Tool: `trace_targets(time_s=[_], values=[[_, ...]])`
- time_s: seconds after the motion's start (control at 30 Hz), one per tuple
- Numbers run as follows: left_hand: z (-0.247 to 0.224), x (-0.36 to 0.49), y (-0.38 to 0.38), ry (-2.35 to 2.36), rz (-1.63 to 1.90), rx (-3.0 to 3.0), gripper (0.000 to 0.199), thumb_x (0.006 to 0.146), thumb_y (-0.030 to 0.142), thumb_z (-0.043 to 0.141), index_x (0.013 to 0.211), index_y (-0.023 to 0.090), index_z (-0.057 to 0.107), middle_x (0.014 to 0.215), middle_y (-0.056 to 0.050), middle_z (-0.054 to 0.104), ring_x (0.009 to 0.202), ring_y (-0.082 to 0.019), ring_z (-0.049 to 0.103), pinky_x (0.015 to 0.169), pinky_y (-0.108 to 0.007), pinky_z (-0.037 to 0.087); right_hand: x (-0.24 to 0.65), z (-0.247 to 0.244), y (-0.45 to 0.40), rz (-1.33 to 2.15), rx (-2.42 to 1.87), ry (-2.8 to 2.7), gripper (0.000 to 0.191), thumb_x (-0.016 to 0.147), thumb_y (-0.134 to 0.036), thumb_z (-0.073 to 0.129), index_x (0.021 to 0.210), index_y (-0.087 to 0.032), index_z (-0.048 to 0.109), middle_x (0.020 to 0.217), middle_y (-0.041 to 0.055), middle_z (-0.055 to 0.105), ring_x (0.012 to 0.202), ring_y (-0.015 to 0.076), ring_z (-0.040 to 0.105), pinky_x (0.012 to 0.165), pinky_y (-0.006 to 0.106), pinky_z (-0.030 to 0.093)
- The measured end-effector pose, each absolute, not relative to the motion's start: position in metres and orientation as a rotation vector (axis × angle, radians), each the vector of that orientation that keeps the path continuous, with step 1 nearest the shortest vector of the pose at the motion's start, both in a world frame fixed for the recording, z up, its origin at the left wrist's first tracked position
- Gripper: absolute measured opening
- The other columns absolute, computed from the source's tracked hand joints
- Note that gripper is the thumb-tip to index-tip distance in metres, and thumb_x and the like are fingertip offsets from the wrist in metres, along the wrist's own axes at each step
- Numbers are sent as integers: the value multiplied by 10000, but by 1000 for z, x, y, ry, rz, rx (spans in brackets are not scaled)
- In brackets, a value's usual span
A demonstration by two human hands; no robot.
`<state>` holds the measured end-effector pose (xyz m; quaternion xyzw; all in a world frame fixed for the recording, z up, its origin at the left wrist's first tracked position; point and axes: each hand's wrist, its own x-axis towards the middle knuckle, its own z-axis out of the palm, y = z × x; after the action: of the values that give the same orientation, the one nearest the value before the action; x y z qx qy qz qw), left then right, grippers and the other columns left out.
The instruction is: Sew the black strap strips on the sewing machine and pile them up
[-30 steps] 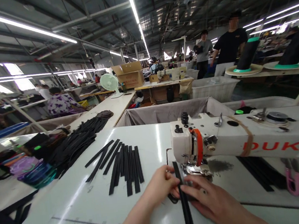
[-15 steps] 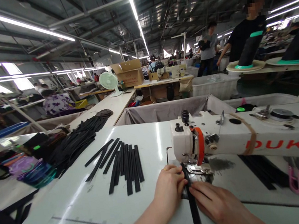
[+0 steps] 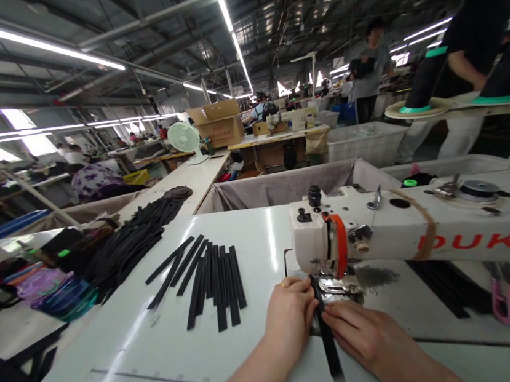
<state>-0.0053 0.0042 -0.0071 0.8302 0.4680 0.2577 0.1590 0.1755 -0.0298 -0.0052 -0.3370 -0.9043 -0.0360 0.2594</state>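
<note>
A narrow black fabric strip (image 3: pixel 331 350) runs lengthwise toward me from under the head of a white sewing machine (image 3: pixel 310 240). My left hand (image 3: pixel 290 310) pinches the strip's left edge close to the presser foot (image 3: pixel 334 285). From the other side, my right hand (image 3: pixel 361 328) has its fingers closed along the strip's right edge, slightly nearer to me. The fingertips of both hands are close together, and the strip's near end hangs past them. Left of the machine, several black strips (image 3: pixel 220 282) lie fanned out on the pale table (image 3: pixel 262 363).
More black strips (image 3: pixel 448 291) and pink-handled scissors (image 3: pixel 503 297) lie beneath the machine arm. A dark heap of strips (image 3: pixel 135 243) covers the left side table. Thread cones (image 3: pixel 428 83) stand at right. Behind are a fan (image 3: pixel 185 139), a carton (image 3: pixel 219 125) and people.
The strip has fed slightly forward, its near end now higher in view. Both hands keep nearly the same hold. The person in black at right has moved further right.
</note>
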Motion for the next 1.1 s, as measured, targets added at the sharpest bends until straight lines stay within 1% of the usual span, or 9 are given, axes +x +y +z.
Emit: trace_targets(time_s=[0.13,0.27,0.4,0.47,0.63,0.73,0.8,0.97,1.1], values=[[-3,-5,2,1375,686,2392,150,878,145,573,835,189,710,1074,-47,697,1005,-243,580,876,-403,474,180,4,-29,27,-879,-2486,269,922,-99,406,1027,-176,640,938,68,673,883,183,641,802,306,538],[-1,-6,0,1351,691,2385,154,886,151,566,834,188,707,1049,-43,702,984,-238,584,870,-397,472,184,7,-28,179,-842,-2503,241,887,-100,478,1032,-192,648,936,57,657,884,182,621,805,308,519],[0,-6,3,1325,728,2372,151,887,136,567,876,189,707,1079,-40,698,1014,-235,572,901,-391,465,183,3,-25,182,-905,-2475,237,889,-96,482,1024,-194,651,924,56,651,896,191,608,814,330,510],[1,-7,5,1312,710,2371,137,884,146,578,865,188,707,1090,-44,697,1016,-239,572,899,-390,470,182,4,-25,173,-898,-2464,240,890,-101,480,1032,-191,653,934,59,655,910,194,604,830,339,507],[6,-8,6,1292,704,2369,126,872,151,596,826,188,707,1110,-51,691,1024,-247,571,906,-397,472,186,14,-29,300,-811,-2446,200,849,-130,545,947,-230,688,930,36,674,896,162,620,847,296,498],[6,-10,5,1281,720,2357,126,867,157,603,825,192,717,1117,-54,689,1032,-245,568,907,-391,475,188,15,-28,315,-836,-2432,186,840,-143,559,912,-244,698,937,33,679,909,164,627,867,304,493],[7,-10,4,1265,737,2354,123,860,161,614,822,199,724,1104,-55,693,1030,-242,573,905,-385,479,188,12,-25,299,-851,-2418,196,839,-137,560,927,-245,700,967,38,680,944,174,623,881,315,489],[9,-10,2,1256,748,2352,122,831,146,641,760,202,724,1037,-44,710,1000,-231,586,899,-376,484,188,3,-19,204,-914,-2426,265,844,-119,564,1051,-244,673,1081,53,665,1000,200,610,892,359,496],[7,-9,1,1259,762,2356,153,831,121,620,760,203,728,1014,-44,709,985,-225,582,884,-370,490,187,-5,-14,108,-1000,-2437,266,863,-136,558,1103,-220,636,1101,70,647,973,215,615,866,385,513]])
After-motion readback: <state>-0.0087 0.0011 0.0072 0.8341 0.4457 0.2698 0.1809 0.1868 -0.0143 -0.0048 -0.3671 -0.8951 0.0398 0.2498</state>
